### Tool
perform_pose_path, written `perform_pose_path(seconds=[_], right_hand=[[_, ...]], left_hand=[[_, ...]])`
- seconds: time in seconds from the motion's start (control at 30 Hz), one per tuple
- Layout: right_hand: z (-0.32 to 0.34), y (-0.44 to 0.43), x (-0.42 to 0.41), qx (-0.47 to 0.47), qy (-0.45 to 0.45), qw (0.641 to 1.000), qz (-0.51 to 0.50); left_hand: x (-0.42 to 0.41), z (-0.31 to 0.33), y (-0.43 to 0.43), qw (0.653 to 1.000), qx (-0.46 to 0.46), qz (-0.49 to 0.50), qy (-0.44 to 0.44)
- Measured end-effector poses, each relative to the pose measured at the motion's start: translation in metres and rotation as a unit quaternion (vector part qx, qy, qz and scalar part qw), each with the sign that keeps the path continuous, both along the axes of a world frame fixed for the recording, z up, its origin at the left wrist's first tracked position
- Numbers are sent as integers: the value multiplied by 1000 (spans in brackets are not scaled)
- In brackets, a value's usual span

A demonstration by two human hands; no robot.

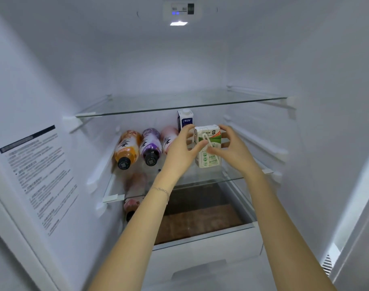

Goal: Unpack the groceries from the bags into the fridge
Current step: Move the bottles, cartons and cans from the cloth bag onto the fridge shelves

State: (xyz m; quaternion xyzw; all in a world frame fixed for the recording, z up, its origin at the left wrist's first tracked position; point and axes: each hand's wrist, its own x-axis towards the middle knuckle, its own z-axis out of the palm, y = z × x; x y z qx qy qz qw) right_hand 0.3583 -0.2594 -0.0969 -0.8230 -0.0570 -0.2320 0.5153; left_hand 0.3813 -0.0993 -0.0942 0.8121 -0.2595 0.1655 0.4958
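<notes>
Inside the fridge [305, 59], on the middle glass shelf [200, 177] beside three bottles [150, 143] lying flat, a person is setting down a green-and-white carton [208, 143], left hand [179, 150] and right hand [234, 150] curling round its sides. Next, likely: releasing it upright without tipping.

White fridge [53, 59] walls, tinted cool grey-blue, with two small blue lights [175, 13] at the top. The carton [209, 159] is white with green panels and an orange band. The blue carton [184, 120] is dark blue and white. The orange bottle [127, 148], purple bottle [150, 143] and pink bottle [168, 137] bear jagged black-and-white labels; the first two have black caps. A white sticker [38, 175] carries black print under a black bar. Brown shows inside the white drawer [200, 238].
</notes>
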Motion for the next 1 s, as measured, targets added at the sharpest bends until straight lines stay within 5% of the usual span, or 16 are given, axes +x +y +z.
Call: perform_pose_path(seconds=[0.17, 0.5, 1.0], right_hand=[[9, -6, 34, -7, 32, 998, -45], [14, -15, 123, -41, 61, 993, -96], [8, -4, 166, -94, 73, 983, -138]], left_hand=[[6, 7, 10, 987, 68, 91, -116], [17, -2, 33, 906, 308, 260, -127], [9, -1, 42, 900, 326, 275, -92]])
